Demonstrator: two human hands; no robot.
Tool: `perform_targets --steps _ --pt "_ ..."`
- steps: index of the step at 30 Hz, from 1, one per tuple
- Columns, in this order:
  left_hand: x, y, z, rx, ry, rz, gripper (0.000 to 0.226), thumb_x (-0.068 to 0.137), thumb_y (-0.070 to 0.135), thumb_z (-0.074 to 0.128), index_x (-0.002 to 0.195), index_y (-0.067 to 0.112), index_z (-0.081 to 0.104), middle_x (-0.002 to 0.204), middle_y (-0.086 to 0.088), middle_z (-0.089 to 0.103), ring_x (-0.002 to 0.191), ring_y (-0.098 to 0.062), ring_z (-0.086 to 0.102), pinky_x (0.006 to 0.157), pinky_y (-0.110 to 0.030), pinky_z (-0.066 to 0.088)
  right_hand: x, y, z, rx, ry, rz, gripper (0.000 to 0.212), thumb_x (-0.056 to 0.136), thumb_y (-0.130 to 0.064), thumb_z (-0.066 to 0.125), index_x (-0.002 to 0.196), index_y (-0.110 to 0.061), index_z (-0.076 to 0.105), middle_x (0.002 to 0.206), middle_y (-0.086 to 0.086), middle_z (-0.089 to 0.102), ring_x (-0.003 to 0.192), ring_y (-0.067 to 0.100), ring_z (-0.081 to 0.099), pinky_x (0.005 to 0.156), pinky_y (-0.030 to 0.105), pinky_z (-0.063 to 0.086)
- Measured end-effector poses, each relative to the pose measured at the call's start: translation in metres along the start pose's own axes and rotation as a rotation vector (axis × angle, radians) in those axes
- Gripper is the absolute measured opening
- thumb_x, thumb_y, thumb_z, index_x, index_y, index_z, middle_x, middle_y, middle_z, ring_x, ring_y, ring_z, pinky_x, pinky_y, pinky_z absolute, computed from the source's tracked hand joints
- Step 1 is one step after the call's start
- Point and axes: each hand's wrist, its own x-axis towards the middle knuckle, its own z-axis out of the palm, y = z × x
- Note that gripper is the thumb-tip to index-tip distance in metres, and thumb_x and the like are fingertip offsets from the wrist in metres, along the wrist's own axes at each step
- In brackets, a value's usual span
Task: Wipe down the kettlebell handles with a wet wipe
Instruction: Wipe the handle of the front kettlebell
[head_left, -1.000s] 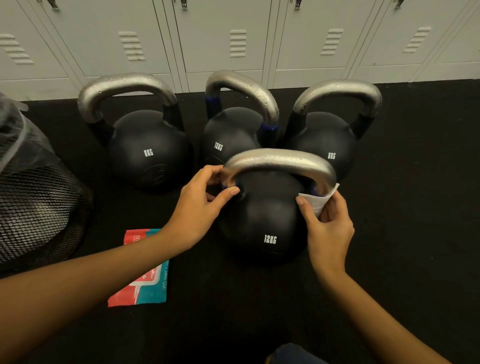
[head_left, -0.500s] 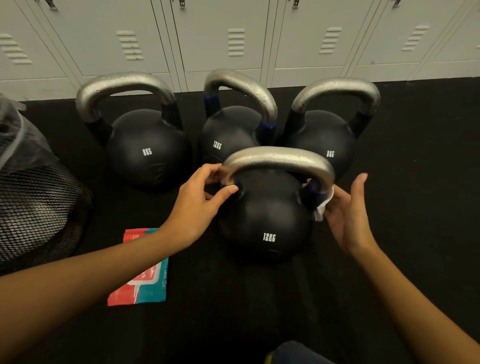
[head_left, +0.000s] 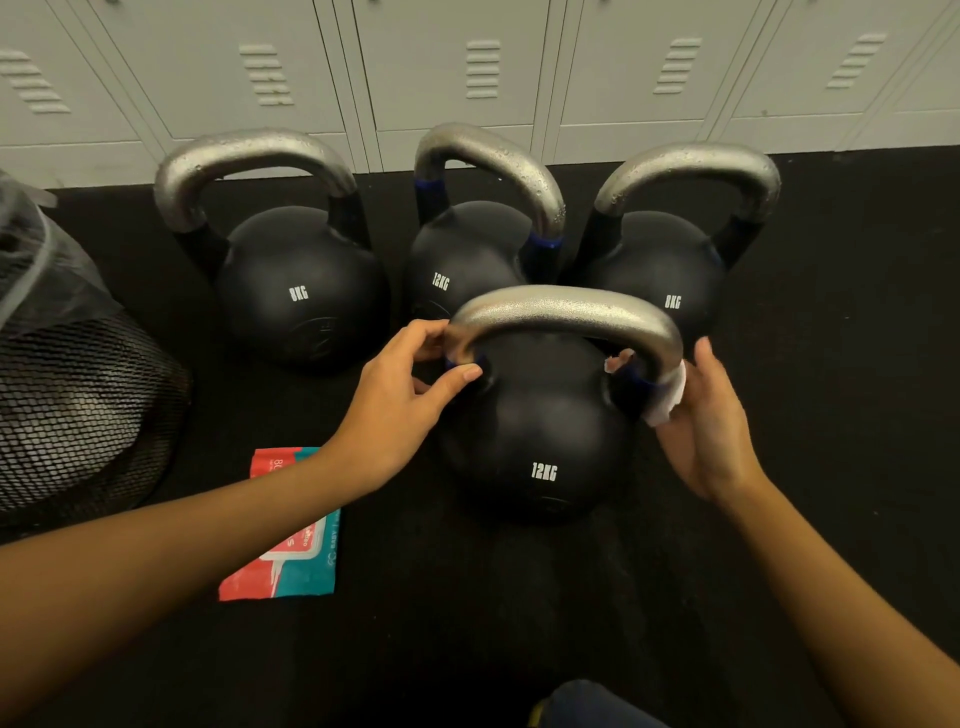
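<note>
A black 12KG kettlebell (head_left: 540, 441) with a silver handle (head_left: 566, 312) stands nearest me on the black floor. My left hand (head_left: 400, 410) grips the left base of that handle, thumb in front and fingers behind. My right hand (head_left: 711, 415) wraps a white wet wipe (head_left: 667, 397) around the handle's right base; fingertips show through the handle's inside. Behind stand an 8KG kettlebell (head_left: 301, 291) at left, a second 12KG kettlebell (head_left: 457, 265) in the middle and another 8KG kettlebell (head_left: 660, 275) at right, their silver handles beaded with droplets.
A red and teal wipe packet (head_left: 291, 551) lies on the floor under my left forearm. A black mesh bin (head_left: 67, 395) with a plastic liner stands at the left. Grey lockers (head_left: 467, 67) line the back wall. My knee (head_left: 587, 706) shows at the bottom edge.
My right hand swung from the front of the handle's right base out to its right side, opened briefly, and now curls round the base with the wipe. My left hand stayed put.
</note>
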Motion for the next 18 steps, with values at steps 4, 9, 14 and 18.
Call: perform_targets --steps 4,9,14,18 --pt "0.000 0.001 0.000 0.023 -0.005 0.001 0.041 0.088 0.022 0.066 0.127 0.019 0.053 0.122 0.007 0.059 0.110 0.008 0.053 0.077 -0.009 0.048 -0.017 0.004 0.003 -0.074 0.094 -0.070 0.040 0.106 -0.020 0.032 0.133 -0.003 0.056 0.130 0.009 0.064 0.126 0.019 0.057 0.114 0.042 0.036" --pt "-0.001 0.002 0.000 0.019 -0.006 0.000 0.041 0.088 0.022 0.066 0.127 0.018 0.053 0.122 0.006 0.058 0.107 0.013 0.052 0.076 -0.008 0.048 -0.018 -0.015 0.017 -0.124 0.103 -0.250 0.035 0.104 -0.020 0.036 0.132 -0.013 0.056 0.130 -0.002 0.065 0.128 0.011 0.055 0.107 0.025 0.043" --pt "-0.001 0.003 0.000 0.015 -0.009 0.001 0.040 0.088 0.021 0.066 0.126 0.018 0.053 0.121 0.006 0.059 0.107 0.014 0.052 0.076 -0.009 0.048 -0.021 -0.002 0.020 -0.113 0.131 -0.236 0.038 0.104 -0.023 0.035 0.137 -0.016 0.052 0.135 -0.003 0.061 0.130 0.009 0.052 0.111 0.028 0.040" --pt "-0.001 0.004 -0.001 0.012 -0.014 -0.001 0.040 0.088 0.020 0.066 0.126 0.018 0.054 0.120 0.007 0.059 0.108 0.013 0.052 0.076 -0.010 0.049 -0.038 0.028 0.012 -0.200 0.149 -0.158 0.046 0.101 -0.024 0.046 0.147 -0.022 0.043 0.144 -0.010 0.053 0.134 0.003 0.046 0.114 0.032 0.037"
